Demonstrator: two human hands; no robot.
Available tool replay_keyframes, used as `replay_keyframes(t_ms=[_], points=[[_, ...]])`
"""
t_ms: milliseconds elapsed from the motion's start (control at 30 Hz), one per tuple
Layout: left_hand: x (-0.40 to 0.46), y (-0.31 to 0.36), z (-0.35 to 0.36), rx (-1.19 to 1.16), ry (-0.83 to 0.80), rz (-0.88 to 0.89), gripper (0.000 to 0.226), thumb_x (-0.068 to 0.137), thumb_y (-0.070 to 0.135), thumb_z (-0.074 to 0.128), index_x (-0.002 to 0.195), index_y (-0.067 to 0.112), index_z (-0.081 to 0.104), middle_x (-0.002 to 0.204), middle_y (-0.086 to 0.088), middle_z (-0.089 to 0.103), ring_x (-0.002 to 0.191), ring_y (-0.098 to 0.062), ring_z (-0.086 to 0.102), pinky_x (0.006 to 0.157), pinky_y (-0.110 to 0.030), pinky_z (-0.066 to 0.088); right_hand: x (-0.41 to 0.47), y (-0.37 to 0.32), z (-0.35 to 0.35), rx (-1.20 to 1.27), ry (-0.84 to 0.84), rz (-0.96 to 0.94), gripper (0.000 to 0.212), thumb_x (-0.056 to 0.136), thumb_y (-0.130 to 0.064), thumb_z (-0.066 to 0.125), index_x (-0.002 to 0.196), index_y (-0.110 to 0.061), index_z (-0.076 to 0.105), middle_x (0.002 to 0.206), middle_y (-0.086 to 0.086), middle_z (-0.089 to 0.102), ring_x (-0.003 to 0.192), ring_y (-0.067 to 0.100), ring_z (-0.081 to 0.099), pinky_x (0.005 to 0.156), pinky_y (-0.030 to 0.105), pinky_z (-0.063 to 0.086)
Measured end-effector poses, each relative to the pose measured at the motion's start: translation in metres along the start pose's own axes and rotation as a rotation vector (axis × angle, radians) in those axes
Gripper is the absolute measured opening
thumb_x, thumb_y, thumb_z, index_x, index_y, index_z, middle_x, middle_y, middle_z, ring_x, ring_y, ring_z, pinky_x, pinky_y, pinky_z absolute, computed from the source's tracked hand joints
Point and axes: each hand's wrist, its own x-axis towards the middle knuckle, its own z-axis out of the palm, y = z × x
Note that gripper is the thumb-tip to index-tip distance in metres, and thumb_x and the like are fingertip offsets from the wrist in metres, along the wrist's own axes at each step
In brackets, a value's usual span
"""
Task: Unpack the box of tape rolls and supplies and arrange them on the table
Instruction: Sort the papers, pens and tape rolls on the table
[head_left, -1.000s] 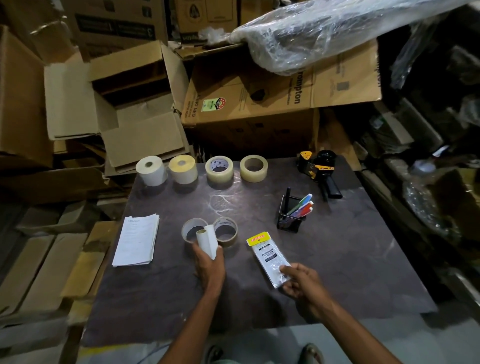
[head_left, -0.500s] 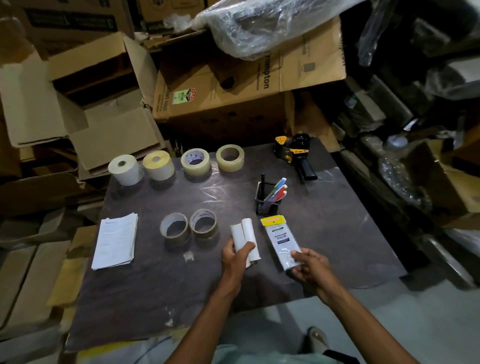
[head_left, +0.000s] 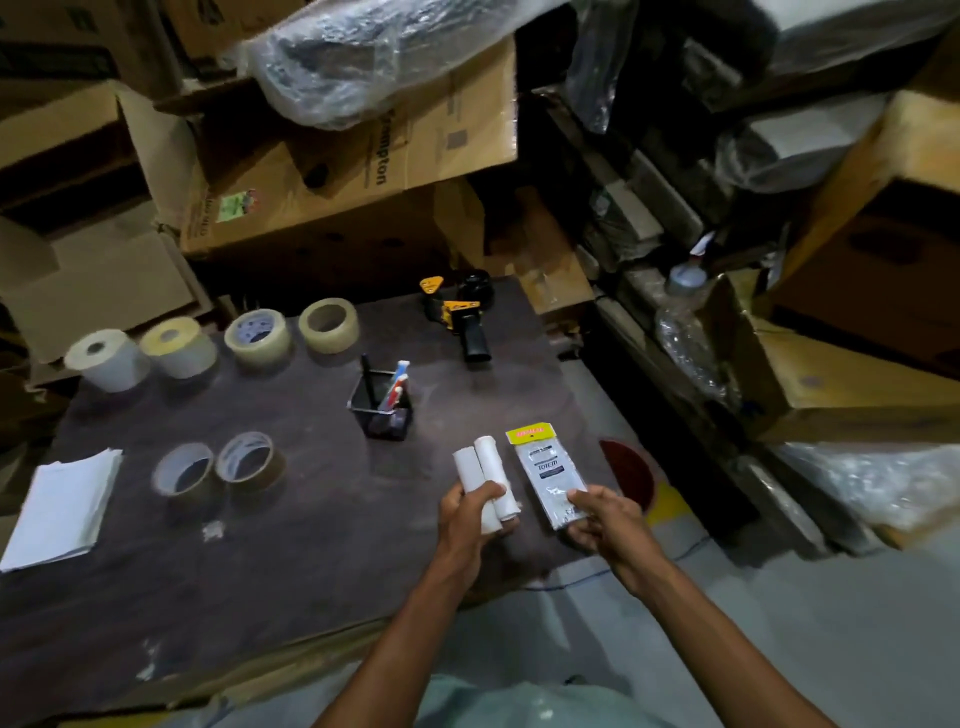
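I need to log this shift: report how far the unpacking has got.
Mostly laid out: four rolls in the back row, two tape rolls nearer, pen holder, tape dispenser and paper stack on the table. In hand: left hand grips two white rolls; right hand holds a packet. Left: setting those down.

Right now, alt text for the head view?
Left hand grips two white rolls and right hand a packet over a dark table with tape rolls, a pen holder, a dispenser.
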Motion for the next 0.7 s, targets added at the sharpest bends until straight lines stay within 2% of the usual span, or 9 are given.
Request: replay_keyframes(t_ms=[133, 200, 267, 367, 500, 600, 700], points=[[0.003, -0.008, 0.052, 0.011, -0.026, -0.027, 0.027, 0.079, 0.004, 0.066, 0.105, -0.004, 0.064, 0.090, -0.019, 0.072, 0.076, -0.032, 0.070, 0.082, -0.053, 0.055, 0.011, -0.023, -0.041, 0.029, 0.022, -0.008, 0.003, 0.088, -0.010, 0.066, 0.087, -0.010, 0.063, 0.076, 0.013, 0.070, 0.050, 0.011, 0.060, 0.054, 0.023, 0.055], [0.009, -0.009, 0.073, 0.035, -0.049, -0.033, 0.033, 0.075, 0.006, 0.069, 0.106, -0.004, 0.065, 0.094, -0.021, 0.072, 0.078, -0.033, 0.070, 0.076, -0.047, 0.057, 0.020, -0.032, -0.057, 0.054, 0.039, -0.019, 0.002, 0.088, -0.009, 0.065, 0.088, -0.009, 0.063, 0.077, 0.013, 0.071, 0.050, 0.011, 0.062, 0.054, 0.023, 0.056], [0.020, -0.009, 0.092, 0.087, -0.065, -0.028, 0.037, 0.072, 0.008, 0.072, 0.107, -0.004, 0.066, 0.093, -0.024, 0.070, 0.077, -0.033, 0.068, 0.071, -0.042, 0.056, 0.030, -0.040, -0.070, 0.057, 0.078, -0.054, 0.005, 0.089, -0.006, 0.064, 0.094, -0.006, 0.065, 0.084, 0.014, 0.074, 0.058, 0.015, 0.067, 0.055, 0.025, 0.057], [0.041, -0.005, 0.116, 0.211, -0.095, 0.006, 0.030, 0.077, 0.006, 0.071, 0.105, -0.001, 0.067, 0.089, -0.021, 0.069, 0.073, -0.028, 0.066, 0.060, -0.034, 0.055, 0.050, -0.049, -0.089, -0.003, 0.174, -0.149, 0.014, 0.087, -0.001, 0.065, 0.101, -0.003, 0.066, 0.091, 0.016, 0.075, 0.072, 0.026, 0.070, 0.060, 0.033, 0.060], [0.073, 0.002, 0.152, 0.398, -0.152, 0.028, 0.034, 0.079, 0.007, 0.072, 0.111, 0.001, 0.062, 0.091, -0.015, 0.069, 0.069, -0.021, 0.066, 0.052, -0.027, 0.053, 0.071, -0.061, -0.115, -0.137, 0.304, -0.273, 0.016, 0.085, 0.000, 0.067, 0.099, -0.007, 0.068, 0.087, 0.009, 0.076, 0.072, 0.022, 0.072, 0.065, 0.042, 0.061], [0.099, 0.002, 0.184, 0.521, -0.241, 0.061, 0.038, 0.079, 0.005, 0.072, 0.116, 0.004, 0.062, 0.096, -0.012, 0.071, 0.078, -0.023, 0.069, 0.061, -0.032, 0.057, 0.084, -0.072, -0.134, -0.306, 0.430, -0.324, 0.019, 0.082, -0.003, 0.067, 0.093, -0.018, 0.072, 0.082, -0.006, 0.075, 0.072, 0.009, 0.071, 0.067, 0.035, 0.061], [0.117, 0.002, 0.215, 0.628, -0.313, 0.088, 0.029, 0.080, 0.000, 0.070, 0.107, 0.009, 0.063, 0.088, -0.002, 0.069, 0.078, -0.018, 0.067, 0.064, -0.026, 0.056, 0.100, -0.082, -0.151, -0.433, 0.495, -0.337, 0.021, 0.079, -0.007, 0.067, 0.092, -0.022, 0.073, 0.080, -0.010, 0.074, 0.068, 0.005, 0.069, 0.066, 0.029, 0.059]])
